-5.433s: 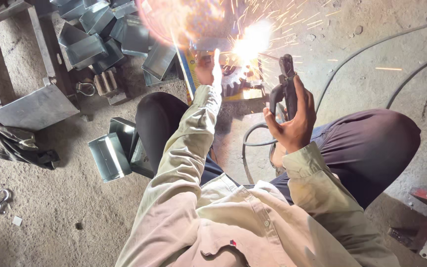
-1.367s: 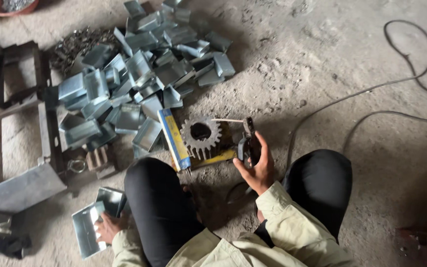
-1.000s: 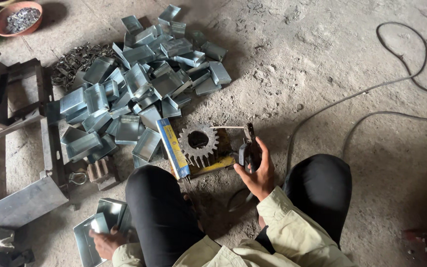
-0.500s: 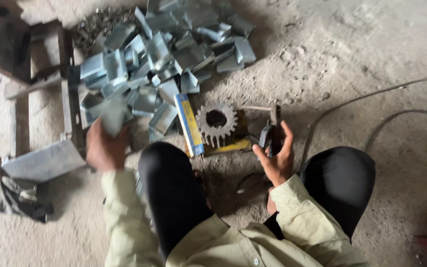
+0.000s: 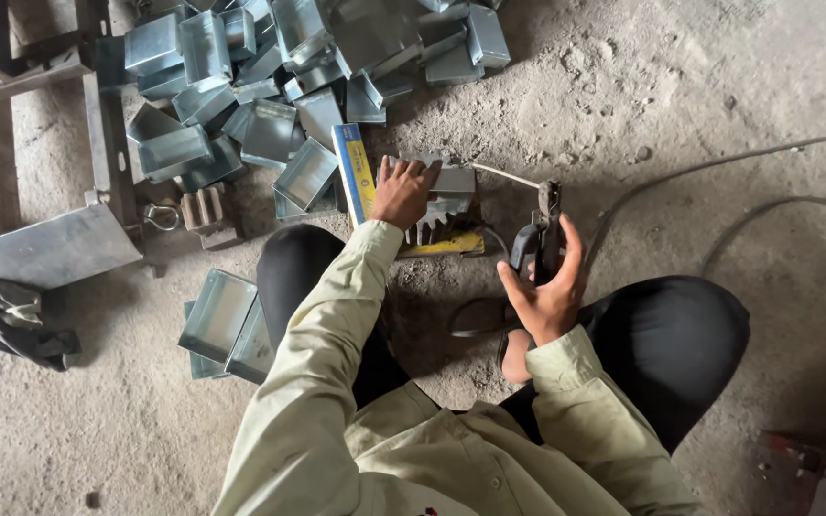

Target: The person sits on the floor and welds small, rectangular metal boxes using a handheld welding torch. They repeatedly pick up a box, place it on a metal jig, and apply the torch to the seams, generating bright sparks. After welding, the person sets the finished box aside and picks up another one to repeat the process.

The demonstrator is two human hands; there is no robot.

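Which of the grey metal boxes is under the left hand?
The box on the gear, pressed by the left hand. The others lie in the pile or beside the knee.

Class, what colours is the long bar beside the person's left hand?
Blue and yellow: the bar, seen in the head view.

Silvery-grey metal box [image 5: 446, 179] being pressed by left hand [image 5: 403, 191]. Dark grey gear [image 5: 429, 229] being covered beneath it, yellow plate [image 5: 446, 245] showing under gear. Blue-and-yellow striped bar [image 5: 356, 174] lying beside. Black-handled welding holder [image 5: 539, 244] being gripped by right hand [image 5: 549, 291]. Pale beige-green sleeves [image 5: 327, 334] and black trousers [image 5: 681, 334] being worn. Pile of boxes [image 5: 270, 86] showing bluish-grey sheen. Floor [image 5: 671, 96] showing dusty grey-brown. Dark grey cables [image 5: 748, 162] being trailed across it. Black cloth [image 5: 7, 320] lying at left.
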